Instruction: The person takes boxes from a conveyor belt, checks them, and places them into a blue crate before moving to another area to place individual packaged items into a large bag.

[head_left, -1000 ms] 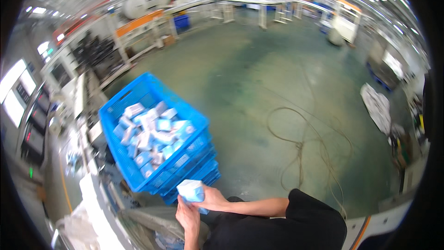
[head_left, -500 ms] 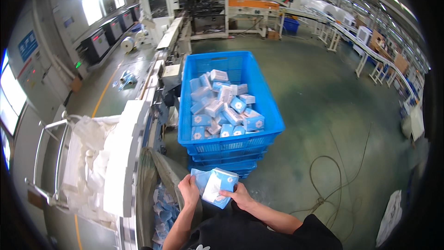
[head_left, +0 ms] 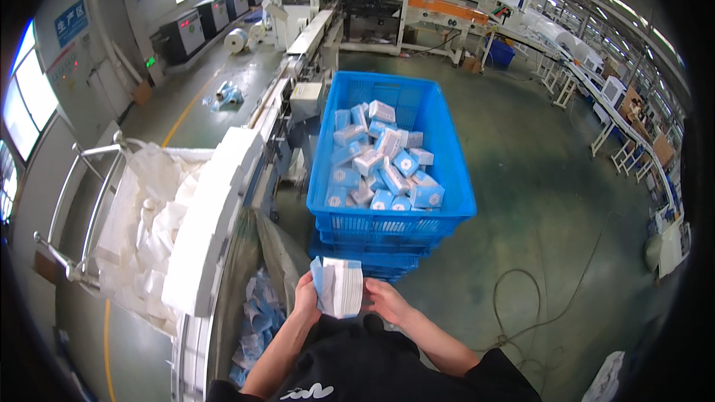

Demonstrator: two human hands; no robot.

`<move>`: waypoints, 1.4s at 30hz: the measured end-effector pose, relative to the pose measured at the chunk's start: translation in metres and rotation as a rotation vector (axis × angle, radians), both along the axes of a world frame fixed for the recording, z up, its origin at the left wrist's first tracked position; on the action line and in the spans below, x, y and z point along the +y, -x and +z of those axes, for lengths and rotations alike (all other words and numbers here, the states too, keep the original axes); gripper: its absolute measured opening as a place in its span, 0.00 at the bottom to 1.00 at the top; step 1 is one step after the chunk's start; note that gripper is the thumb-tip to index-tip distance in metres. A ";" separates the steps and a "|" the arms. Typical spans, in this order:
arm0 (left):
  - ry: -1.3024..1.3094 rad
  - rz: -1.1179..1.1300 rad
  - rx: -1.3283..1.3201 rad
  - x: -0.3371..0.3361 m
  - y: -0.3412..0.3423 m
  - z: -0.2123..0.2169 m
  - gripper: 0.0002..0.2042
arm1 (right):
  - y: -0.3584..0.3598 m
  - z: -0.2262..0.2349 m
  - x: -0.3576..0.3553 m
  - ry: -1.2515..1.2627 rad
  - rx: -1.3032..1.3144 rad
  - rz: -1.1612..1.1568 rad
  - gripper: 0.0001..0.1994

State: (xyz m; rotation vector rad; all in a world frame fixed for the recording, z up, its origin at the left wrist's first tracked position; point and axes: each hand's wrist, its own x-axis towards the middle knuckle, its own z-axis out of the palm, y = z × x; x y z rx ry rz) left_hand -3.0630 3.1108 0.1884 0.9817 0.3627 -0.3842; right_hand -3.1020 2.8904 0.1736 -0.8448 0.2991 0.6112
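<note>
A stack of folded white tissues (head_left: 347, 289) is held upright just in front of my body, below the crate. Its layered edges face up toward me. A blue and white plastic wrapper (head_left: 318, 283) hangs partly off its left side. My left hand (head_left: 306, 299) is closed on the wrapper and the stack's left edge. My right hand (head_left: 386, 302) grips the right side, with some fingers hidden behind the stack. Beyond stands a blue plastic crate (head_left: 456, 179) on a pile of similar crates, holding many blue and white tissue packs (head_left: 389, 141).
A machine line with a long white bundle (head_left: 212, 223) runs along the left. Beside my left arm, a sack (head_left: 281, 257) contains crumpled blue wrappers (head_left: 258, 320). A metal cart (head_left: 104, 216) stands farther left. A looped cable (head_left: 514, 272) lies on the floor to the right.
The tissue pack has been turned so its layered white edges show instead of its printed blue face. My right hand has shifted to its side. The view has swung left.
</note>
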 end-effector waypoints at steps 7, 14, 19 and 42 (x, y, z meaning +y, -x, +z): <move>0.073 -0.052 -0.101 0.003 0.013 -0.005 0.11 | 0.003 -0.008 0.039 0.625 -0.370 -0.121 0.28; 0.249 0.489 0.007 0.091 -0.015 -0.017 0.07 | -0.003 0.022 0.022 0.079 -0.217 -0.075 0.27; -0.106 0.873 -0.144 0.132 -0.008 -0.012 0.10 | 0.005 0.031 0.024 -0.084 -0.165 0.141 0.32; -1.476 -0.844 0.514 0.276 0.191 -0.310 0.37 | -0.223 0.051 -0.062 0.049 -0.238 0.023 0.37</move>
